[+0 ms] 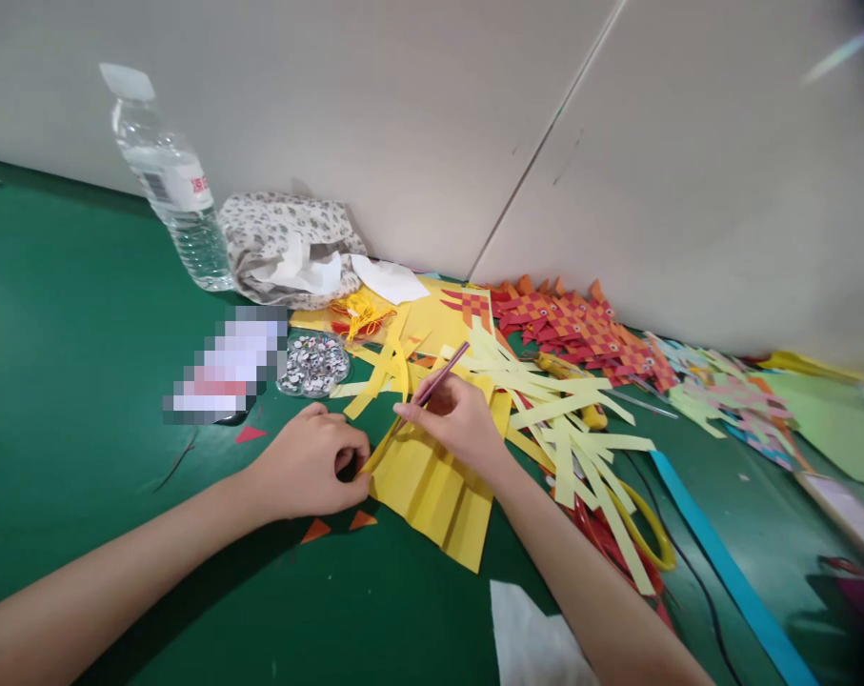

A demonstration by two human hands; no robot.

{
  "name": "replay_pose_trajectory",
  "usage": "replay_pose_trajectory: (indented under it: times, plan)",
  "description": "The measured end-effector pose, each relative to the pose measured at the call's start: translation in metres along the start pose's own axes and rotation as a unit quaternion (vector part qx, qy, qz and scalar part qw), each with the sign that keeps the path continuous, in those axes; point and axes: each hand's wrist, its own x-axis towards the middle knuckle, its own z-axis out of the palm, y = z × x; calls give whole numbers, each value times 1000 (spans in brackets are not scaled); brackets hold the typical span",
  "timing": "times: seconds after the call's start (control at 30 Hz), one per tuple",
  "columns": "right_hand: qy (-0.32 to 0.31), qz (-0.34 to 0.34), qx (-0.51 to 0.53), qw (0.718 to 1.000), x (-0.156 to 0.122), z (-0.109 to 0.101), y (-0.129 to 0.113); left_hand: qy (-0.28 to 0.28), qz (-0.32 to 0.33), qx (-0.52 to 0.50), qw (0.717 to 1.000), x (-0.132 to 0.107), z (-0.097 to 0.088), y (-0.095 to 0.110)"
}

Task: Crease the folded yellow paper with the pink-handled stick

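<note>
A sheet of yellow paper (432, 491) with several pleat-like creases lies on the green table. My left hand (317, 464) is closed, its thumb and forefinger pinching the sheet's left edge. My right hand (456, 419) grips a slim dark-red pencil (442, 372), its upper end tilted up and to the right. The pencil's lower end meets the paper near that left edge; whether it is marking cannot be made out. Pale yellow paper strips (546, 405) lie loosely beyond and to the right of my right hand.
A water bottle (178, 205) stands at the back left beside a patterned cloth pouch (289, 224). Nearer lie a phone (228, 367) and a bag of googly eyes (313, 364). Woven red-orange paper fish (574, 324) pile against the wall. Yellow-handled scissors (656, 534) lie right.
</note>
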Motion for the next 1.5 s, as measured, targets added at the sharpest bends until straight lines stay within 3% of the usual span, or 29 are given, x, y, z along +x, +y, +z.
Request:
replay_pose_trajectory:
  times: [0.23, 0.8, 1.03, 1.27, 1.5]
  plan:
    - [-79, 9, -6, 997, -10, 13, -10, 7, 8, 5, 1000, 0, 1, -1]
    - [-6, -12, -8, 1000, -3, 3, -5, 2, 8, 3, 1000, -1, -1, 0]
    - [-80, 4, -12, 997, -12, 13, -9, 11, 12, 12, 1000, 0, 0, -1]
    - [-39, -13, -34, 999, -8, 11, -10, 23, 21, 3, 999, -1, 0, -1]
    - [-56, 0, -11, 998, -11, 11, -14, 6, 11, 4, 1000, 0, 0, -1]
